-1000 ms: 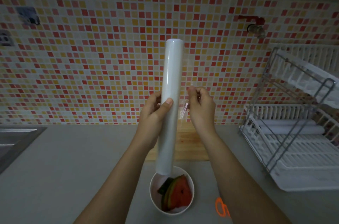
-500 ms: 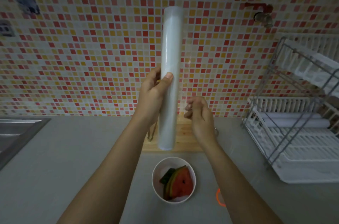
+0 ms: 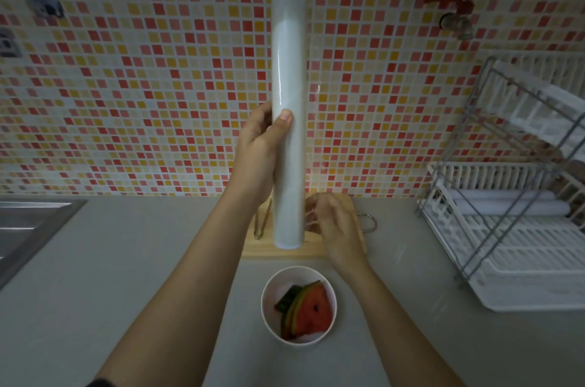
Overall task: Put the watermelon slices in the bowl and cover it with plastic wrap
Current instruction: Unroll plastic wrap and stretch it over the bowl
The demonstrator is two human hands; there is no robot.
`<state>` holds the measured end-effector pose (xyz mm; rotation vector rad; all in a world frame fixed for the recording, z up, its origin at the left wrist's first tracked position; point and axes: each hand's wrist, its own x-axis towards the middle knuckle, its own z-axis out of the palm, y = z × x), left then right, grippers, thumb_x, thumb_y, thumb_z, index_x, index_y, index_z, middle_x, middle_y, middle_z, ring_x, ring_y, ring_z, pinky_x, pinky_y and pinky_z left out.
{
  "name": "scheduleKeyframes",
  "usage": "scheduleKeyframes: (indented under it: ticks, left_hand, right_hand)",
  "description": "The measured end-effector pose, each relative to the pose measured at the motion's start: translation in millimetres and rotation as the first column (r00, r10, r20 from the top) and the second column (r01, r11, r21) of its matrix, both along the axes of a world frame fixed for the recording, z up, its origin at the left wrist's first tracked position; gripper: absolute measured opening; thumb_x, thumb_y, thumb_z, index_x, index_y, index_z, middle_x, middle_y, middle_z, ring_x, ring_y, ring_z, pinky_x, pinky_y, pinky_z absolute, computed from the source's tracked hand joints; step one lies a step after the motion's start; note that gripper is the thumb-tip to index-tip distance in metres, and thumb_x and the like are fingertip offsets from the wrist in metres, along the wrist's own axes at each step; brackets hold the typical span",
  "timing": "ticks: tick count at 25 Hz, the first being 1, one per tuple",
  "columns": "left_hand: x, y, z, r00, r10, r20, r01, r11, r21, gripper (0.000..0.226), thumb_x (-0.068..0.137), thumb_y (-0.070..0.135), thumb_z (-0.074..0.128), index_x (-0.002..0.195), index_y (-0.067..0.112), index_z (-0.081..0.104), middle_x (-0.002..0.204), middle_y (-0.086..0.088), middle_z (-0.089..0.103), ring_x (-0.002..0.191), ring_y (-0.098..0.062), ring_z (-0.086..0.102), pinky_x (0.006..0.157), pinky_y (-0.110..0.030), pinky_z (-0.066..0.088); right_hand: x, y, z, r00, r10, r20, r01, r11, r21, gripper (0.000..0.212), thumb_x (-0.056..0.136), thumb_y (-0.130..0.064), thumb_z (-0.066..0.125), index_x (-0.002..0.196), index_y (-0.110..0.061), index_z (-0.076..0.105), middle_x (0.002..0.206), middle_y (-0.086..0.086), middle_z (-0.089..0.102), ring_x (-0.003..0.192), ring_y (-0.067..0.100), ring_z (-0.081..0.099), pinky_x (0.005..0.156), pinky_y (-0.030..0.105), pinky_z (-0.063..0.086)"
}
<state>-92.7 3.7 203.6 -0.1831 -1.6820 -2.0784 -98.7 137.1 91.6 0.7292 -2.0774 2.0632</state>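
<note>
One broad grey counter (image 3: 126, 276) is being used as the work surface, with a white dish rack (image 3: 512, 228) being left at the far right, well apart from the work. A wooden cutting board (image 3: 262, 249) is being left against the tiled wall (image 3: 158, 101), and above it a long roll of plastic wrap (image 3: 288, 70) is being held upright in the air. The white bowl (image 3: 278, 285) is being left uncovered on the counter just near of the board. The roll is being gripped around its middle by the left hand (image 3: 256, 146), thumb across the front, while the right hand (image 3: 335, 228) is being held at the roll's lower right side with fingers (image 3: 311, 217) bent. The watermelon slices (image 3: 311, 312) are lying in the bowl, so covering is judged to be the step in hand. A faint sheet of loose film (image 3: 313, 133) is being shown right of the roll; whether it is being pinched by those fingers cannot be told through the blur. The film should be drawn out evenly, wider than the bowl, and kept taut so that it is not being allowed to cling to itself.
</note>
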Motion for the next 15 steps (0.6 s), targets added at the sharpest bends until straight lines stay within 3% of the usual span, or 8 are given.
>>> scheduleKeyframes:
  ticks: [4, 7, 9, 11, 13, 15]
  left_hand:
    - [1, 1, 4, 0.999, -0.049, 0.017, 0.049, 0.999, 0.012, 0.025, 0.09, 0.027, 0.056, 0.109, 0.012, 0.059, 0.084, 0.003, 0.065, 0.071, -0.009, 0.065, 0.061, -0.026, 0.053]
    - [4, 2, 2, 0.997, -0.07, 0.037, 0.07, 0.997, 0.017, 0.022, 0.092, 0.025, 0.055, 0.109, 0.012, 0.061, 0.081, 0.003, 0.067, 0.07, -0.01, 0.066, 0.059, -0.026, 0.054]
    - [7, 3, -5, 0.995, -0.065, 0.078, 0.063, 0.998, 0.017, 0.023, 0.092, 0.025, 0.056, 0.109, 0.012, 0.062, 0.08, 0.004, 0.068, 0.069, -0.008, 0.066, 0.059, -0.025, 0.054]
    - [11, 7, -19, 0.99, -0.063, 0.129, 0.064, 0.998, -0.007, 0.029, 0.089, 0.029, 0.057, 0.112, 0.012, 0.062, 0.083, 0.003, 0.069, 0.071, -0.009, 0.066, 0.06, -0.025, 0.054]
    - [16, 12, -34, 0.981, -0.068, 0.18, 0.072, 0.997, -0.019, 0.035, 0.086, 0.032, 0.058, 0.114, 0.012, 0.062, 0.089, 0.001, 0.071, 0.078, -0.013, 0.068, 0.065, -0.028, 0.054]
    - [19, 15, -50, 0.975, -0.079, 0.208, 0.084, 0.996, -0.016, 0.033, 0.088, 0.031, 0.056, 0.115, 0.014, 0.062, 0.098, -0.002, 0.073, 0.087, -0.018, 0.071, 0.069, -0.03, 0.055]
  right_hand:
    - [-1, 3, -7, 0.987, -0.071, -0.147, 0.079, 0.996, 0.051, 0.024, 0.088, -0.043, 0.046, 0.065, -0.036, 0.047, 0.063, -0.013, 0.058, 0.058, 0.002, 0.053, 0.059, 0.015, 0.042]
    - [-5, 7, -10, 1.0, 0.0, -0.025, -0.002, 0.998, -0.058, 0.028, 0.088, -0.049, 0.038, 0.073, -0.034, 0.056, 0.071, -0.01, 0.063, 0.064, 0.006, 0.056, 0.063, 0.022, 0.045]
    - [-8, 4, 2, 0.994, -0.007, 0.109, 0.025, 0.986, -0.164, 0.047, 0.076, -0.073, 0.036, 0.085, -0.034, 0.06, 0.08, -0.008, 0.065, 0.07, 0.007, 0.059, 0.063, 0.023, 0.047]
    - [-15, -4, 23, 0.983, -0.082, 0.164, 0.106, 0.984, -0.145, 0.066, 0.065, -0.086, 0.031, 0.092, -0.032, 0.06, 0.086, -0.008, 0.065, 0.076, 0.009, 0.062, 0.063, 0.024, 0.05]
    - [-21, -11, 42, 0.981, -0.1, 0.168, 0.114, 0.991, -0.075, 0.068, 0.071, -0.082, 0.027, 0.097, -0.028, 0.061, 0.09, -0.003, 0.068, 0.079, 0.013, 0.067, 0.064, 0.029, 0.056]
    - [-25, -15, 48, 0.986, -0.116, 0.121, 0.121, 0.992, -0.04, 0.055, 0.084, -0.068, 0.03, 0.095, -0.024, 0.061, 0.079, -0.005, 0.067, 0.069, 0.009, 0.066, 0.058, 0.024, 0.055]
